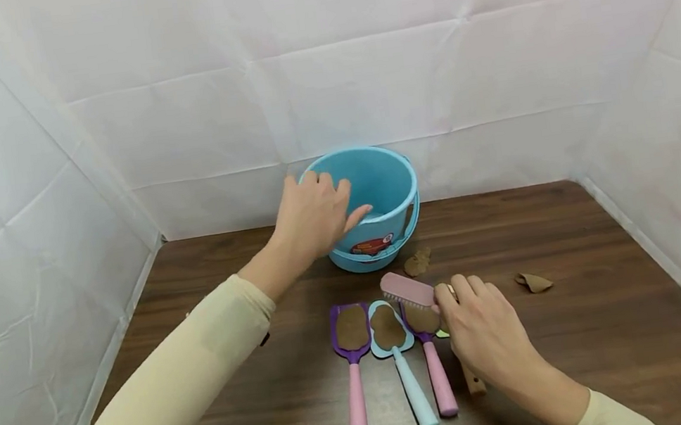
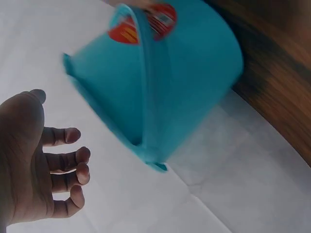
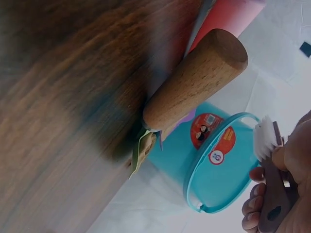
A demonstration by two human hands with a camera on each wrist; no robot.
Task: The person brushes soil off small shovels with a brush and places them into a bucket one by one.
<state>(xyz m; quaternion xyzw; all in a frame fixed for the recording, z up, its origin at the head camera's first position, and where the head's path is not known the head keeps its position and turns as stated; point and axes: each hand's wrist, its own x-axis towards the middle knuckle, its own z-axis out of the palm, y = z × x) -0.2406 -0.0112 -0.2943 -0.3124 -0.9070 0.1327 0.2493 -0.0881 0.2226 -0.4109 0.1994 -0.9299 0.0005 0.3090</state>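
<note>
My right hand (image 1: 489, 329) grips a pink brush (image 1: 407, 289) with white bristles. The brush head reaches left, bristles down, close over a purple-headed, pink-handled shovel (image 1: 441, 384). My left hand (image 1: 316, 219) is raised at the left rim of a light blue bucket (image 1: 366, 264), fingers loosely bent and holding nothing; the left wrist view shows it apart from the bucket. Left of the brush lie a light blue shovel (image 1: 415, 395) and another purple, pink-handled shovel (image 1: 354, 395). Each shovel head bears a brown patch. A wooden handle (image 3: 197, 80) is partly hidden under my right hand.
One curled brown leaf-like piece (image 1: 534, 282) lies right of my right hand, and a second brown piece (image 1: 418, 262) lies by the bucket's base. White sheeting (image 1: 488, 67) encloses the dark wooden table (image 1: 615, 320) at the back and sides.
</note>
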